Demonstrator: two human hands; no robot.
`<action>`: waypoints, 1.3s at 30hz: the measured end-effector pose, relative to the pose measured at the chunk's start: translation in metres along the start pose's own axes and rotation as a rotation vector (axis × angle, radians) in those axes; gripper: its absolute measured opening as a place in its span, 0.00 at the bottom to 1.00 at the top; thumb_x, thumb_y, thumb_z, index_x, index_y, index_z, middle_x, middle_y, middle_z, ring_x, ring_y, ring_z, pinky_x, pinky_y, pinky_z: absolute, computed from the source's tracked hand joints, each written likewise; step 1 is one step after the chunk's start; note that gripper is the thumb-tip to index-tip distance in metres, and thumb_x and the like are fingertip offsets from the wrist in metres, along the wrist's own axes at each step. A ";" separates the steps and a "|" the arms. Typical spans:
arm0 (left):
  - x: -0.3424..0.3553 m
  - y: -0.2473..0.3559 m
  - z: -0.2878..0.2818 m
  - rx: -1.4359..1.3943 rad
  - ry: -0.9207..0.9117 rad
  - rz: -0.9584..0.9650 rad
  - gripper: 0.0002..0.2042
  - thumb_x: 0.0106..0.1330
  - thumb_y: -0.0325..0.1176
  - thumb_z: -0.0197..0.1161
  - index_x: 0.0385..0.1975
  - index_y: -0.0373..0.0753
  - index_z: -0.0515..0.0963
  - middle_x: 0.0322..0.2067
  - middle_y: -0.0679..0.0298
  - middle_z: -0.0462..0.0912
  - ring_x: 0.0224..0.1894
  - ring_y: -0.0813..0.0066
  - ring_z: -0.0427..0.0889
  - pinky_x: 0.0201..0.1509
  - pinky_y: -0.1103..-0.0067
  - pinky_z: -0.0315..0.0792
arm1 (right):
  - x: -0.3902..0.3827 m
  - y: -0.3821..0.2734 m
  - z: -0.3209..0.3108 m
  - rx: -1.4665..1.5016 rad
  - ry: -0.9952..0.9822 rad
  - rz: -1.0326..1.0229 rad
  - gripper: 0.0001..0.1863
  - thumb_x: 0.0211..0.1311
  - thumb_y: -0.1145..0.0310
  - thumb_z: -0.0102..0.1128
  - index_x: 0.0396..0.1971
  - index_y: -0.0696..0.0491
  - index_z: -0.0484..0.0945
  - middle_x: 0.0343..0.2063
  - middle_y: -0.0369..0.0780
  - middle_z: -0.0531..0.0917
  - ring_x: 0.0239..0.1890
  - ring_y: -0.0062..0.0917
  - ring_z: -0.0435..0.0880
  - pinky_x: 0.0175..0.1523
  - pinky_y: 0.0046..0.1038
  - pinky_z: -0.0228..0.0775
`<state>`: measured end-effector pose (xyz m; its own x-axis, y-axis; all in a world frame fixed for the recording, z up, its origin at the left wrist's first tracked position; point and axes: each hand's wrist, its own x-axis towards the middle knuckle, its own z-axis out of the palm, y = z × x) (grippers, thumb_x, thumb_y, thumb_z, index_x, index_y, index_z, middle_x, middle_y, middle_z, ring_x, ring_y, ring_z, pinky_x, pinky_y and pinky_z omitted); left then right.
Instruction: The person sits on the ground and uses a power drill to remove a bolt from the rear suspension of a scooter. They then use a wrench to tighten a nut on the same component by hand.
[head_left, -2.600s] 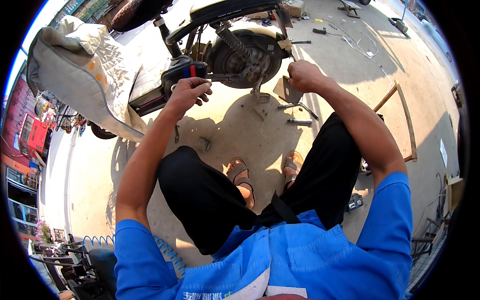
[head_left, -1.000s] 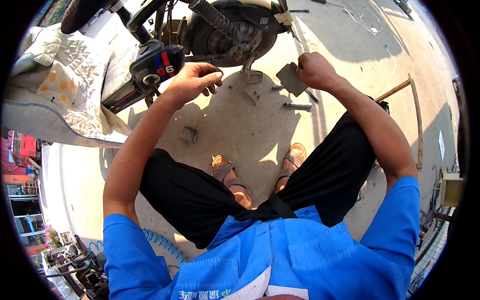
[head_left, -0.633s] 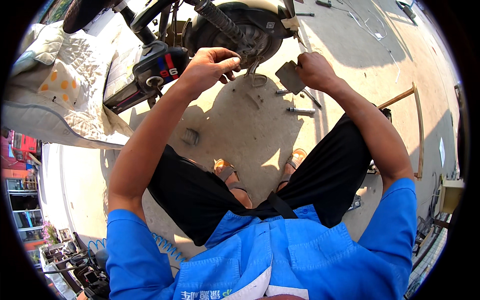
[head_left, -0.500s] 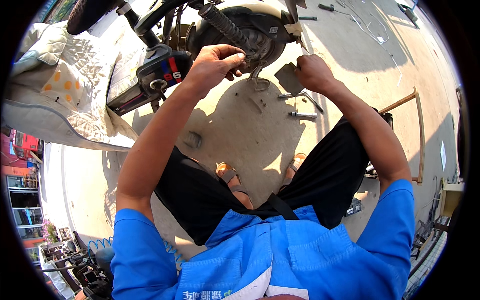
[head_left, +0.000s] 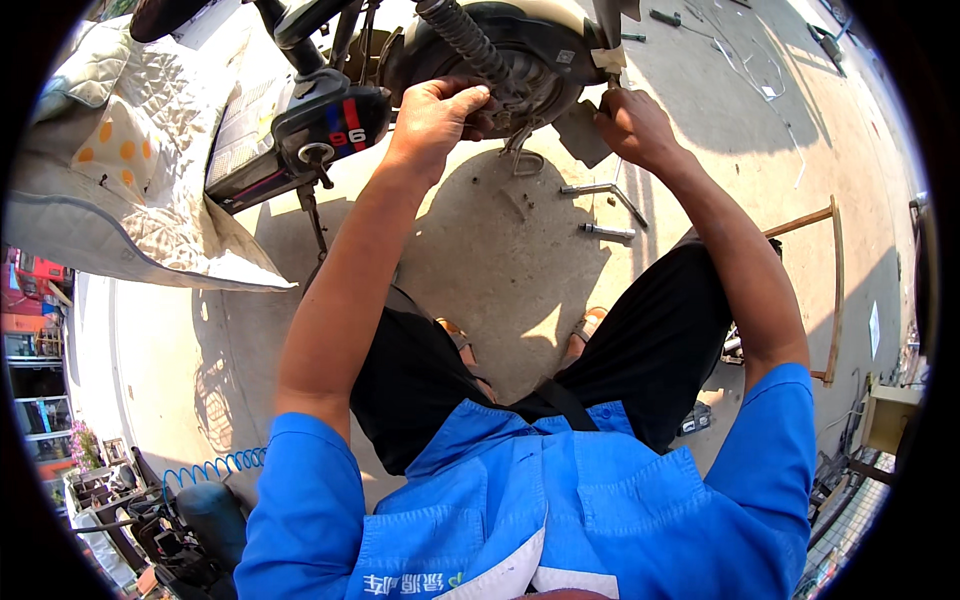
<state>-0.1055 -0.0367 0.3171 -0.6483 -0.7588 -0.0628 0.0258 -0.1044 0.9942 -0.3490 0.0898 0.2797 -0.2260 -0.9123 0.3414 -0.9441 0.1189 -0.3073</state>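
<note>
Beside the rear wheel (head_left: 549,80) of a two-wheeled scooter, my left hand (head_left: 440,118) is closed with thumb and fingertips together, in front of the lower part of the coiled shock absorber (head_left: 462,42); whatever it pinches is too small or hidden to make out. A dark, square flat plate (head_left: 580,134) hangs from my right hand (head_left: 628,125), which grips it just right of the wheel. A metal bracket (head_left: 525,160) sticks down under the hub. On the concrete below lie a bent wrench (head_left: 620,197) and a socket tool (head_left: 607,230).
A pale quilted cover (head_left: 140,180) drapes at the left beside the scooter's black body (head_left: 320,140). At the right are a wooden frame (head_left: 832,280) and loose wires (head_left: 750,80). A blue coiled hose (head_left: 210,468) and a dark tank (head_left: 205,515) sit at the lower left.
My left hand has moved right and upward toward the wheel hub. My right hand, with the plate, has risen closer to the rear fender's end.
</note>
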 end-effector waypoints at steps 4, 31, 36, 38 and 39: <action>0.006 -0.015 -0.004 -0.002 0.001 -0.021 0.08 0.63 0.30 0.60 0.38 0.32 0.78 0.32 0.60 0.83 0.28 0.77 0.79 0.33 0.81 0.74 | 0.016 -0.009 0.000 -0.065 -0.155 0.068 0.12 0.51 0.65 0.57 0.24 0.60 0.79 0.30 0.52 0.81 0.38 0.47 0.79 0.44 0.44 0.70; 0.012 -0.086 0.006 0.242 -0.182 -0.494 0.14 0.65 0.36 0.59 0.39 0.29 0.77 0.32 0.59 0.81 0.32 0.72 0.80 0.35 0.75 0.77 | 0.020 -0.038 0.072 0.174 -0.540 0.130 0.13 0.48 0.68 0.56 0.31 0.60 0.81 0.32 0.53 0.82 0.39 0.45 0.82 0.46 0.38 0.73; 0.017 -0.100 0.005 0.231 -0.126 -0.522 0.12 0.65 0.33 0.58 0.40 0.29 0.77 0.32 0.59 0.81 0.31 0.71 0.80 0.35 0.75 0.76 | 0.023 -0.035 0.084 0.231 -0.573 0.155 0.16 0.48 0.65 0.59 0.34 0.61 0.81 0.31 0.52 0.83 0.39 0.45 0.82 0.47 0.37 0.73; 0.018 -0.104 0.006 0.220 -0.111 -0.538 0.12 0.65 0.33 0.58 0.40 0.29 0.76 0.32 0.59 0.80 0.31 0.71 0.80 0.35 0.75 0.76 | 0.026 -0.028 0.089 0.247 -0.602 0.159 0.17 0.48 0.64 0.61 0.35 0.61 0.81 0.31 0.51 0.83 0.38 0.44 0.83 0.45 0.36 0.73; 0.020 -0.106 0.006 0.216 -0.105 -0.545 0.12 0.64 0.33 0.58 0.40 0.29 0.76 0.32 0.60 0.80 0.30 0.71 0.79 0.35 0.74 0.76 | 0.029 -0.024 0.091 0.249 -0.614 0.156 0.18 0.48 0.63 0.62 0.35 0.61 0.81 0.31 0.51 0.83 0.37 0.43 0.83 0.42 0.36 0.74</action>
<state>-0.1256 -0.0367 0.2110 -0.5965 -0.5639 -0.5712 -0.4798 -0.3199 0.8170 -0.3115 0.0251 0.2162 -0.1087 -0.9577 -0.2666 -0.8115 0.2403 -0.5326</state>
